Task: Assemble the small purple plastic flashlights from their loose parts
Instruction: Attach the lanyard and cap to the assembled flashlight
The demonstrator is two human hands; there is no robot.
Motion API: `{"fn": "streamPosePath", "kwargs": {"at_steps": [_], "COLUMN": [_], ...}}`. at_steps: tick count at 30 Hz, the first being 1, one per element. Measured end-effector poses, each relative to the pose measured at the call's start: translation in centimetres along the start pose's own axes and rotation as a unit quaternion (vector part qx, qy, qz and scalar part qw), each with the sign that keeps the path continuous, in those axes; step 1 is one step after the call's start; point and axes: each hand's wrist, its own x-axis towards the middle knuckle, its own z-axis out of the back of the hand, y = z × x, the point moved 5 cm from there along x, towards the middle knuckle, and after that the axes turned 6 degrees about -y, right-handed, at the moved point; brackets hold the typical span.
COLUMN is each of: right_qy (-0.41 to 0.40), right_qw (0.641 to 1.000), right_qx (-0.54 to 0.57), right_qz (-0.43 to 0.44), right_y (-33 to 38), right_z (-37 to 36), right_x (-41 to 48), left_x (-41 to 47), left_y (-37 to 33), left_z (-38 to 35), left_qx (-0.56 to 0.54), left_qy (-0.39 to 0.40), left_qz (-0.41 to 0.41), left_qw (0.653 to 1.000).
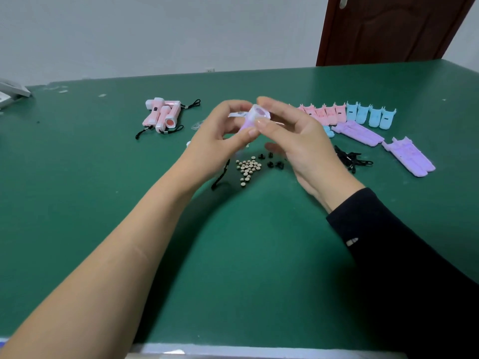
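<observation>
- Purple flashlight (255, 116) held up above the table between both hands, white square head and round lens turned toward the camera.
- Gripped by the left hand (220, 130), fingers curled round the body; most of the purple body hidden behind those fingers.
- Pinched at the head by the right hand (298, 141), thumb in front, forefinger on top; other fingers loosely spread below, holding nothing.
- Impossible to tell whether head and body are fully seated: joint blurred and covered by fingertips.
- Below the left hand, a black cord (220, 177) trailing down to the green table (103, 203), upper end hidden behind the hand.
- Under the hands, a cluster of button cells (247, 168); just right of it, a few small black parts (272, 160), too small to identify, some behind the right hand.
- Beside the right wrist, a tangle of black lanyards (350, 158), partly covered.
- Farther right, purple shell halves (357, 132) in two groups; behind them pink shell halves (324, 114) and blue shell halves (370, 115) in one row, its left end lost behind the right hand.
- Well apart on the left, a heap of pink flashlights (163, 115) with black loops.
- At the left edge, a grey object (10, 94), cut off and unidentifiable; top right, a brown door (388, 29), also cut off.
</observation>
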Motion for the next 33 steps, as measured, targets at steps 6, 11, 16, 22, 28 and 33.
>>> {"fn": "streamPosePath", "kwargs": {"at_steps": [6, 11, 16, 22, 28, 33], "right_qy": [0.027, 0.032, 0.092, 0.044, 0.010, -0.007], "right_qw": [0.999, 0.998, 0.991, 0.979, 0.978, 0.979], "right_qx": [0.039, 0.007, -0.031, -0.196, -0.203, -0.198], "right_qz": [0.011, -0.054, -0.092, -0.046, -0.051, -0.048], "right_y": [0.3, -1.1, -1.4, -1.6, -2.0, -2.3], "right_z": [-0.7, -1.0, -2.5, -2.7, -2.4, -2.5], "right_x": [-0.4, -0.2, -0.9, -0.9, -0.8, -0.9], "left_x": [-0.2, -0.2, 0.2, 0.1, 0.0, 0.1], "left_y": [-0.7, -1.2, -0.8, 0.8, 1.3, 1.5], "left_z": [0.6, 1.0, 1.9, 1.0, 0.3, 0.0], "left_qx": [0.061, -0.030, -0.034, -0.043, -0.068, -0.063], "left_qy": [-0.002, -0.071, -0.165, -0.158, -0.170, -0.178], "left_qz": [-0.095, -0.063, -0.010, 0.039, 0.050, 0.049], "left_qw": [0.994, 0.995, 0.986, 0.986, 0.982, 0.981]}}
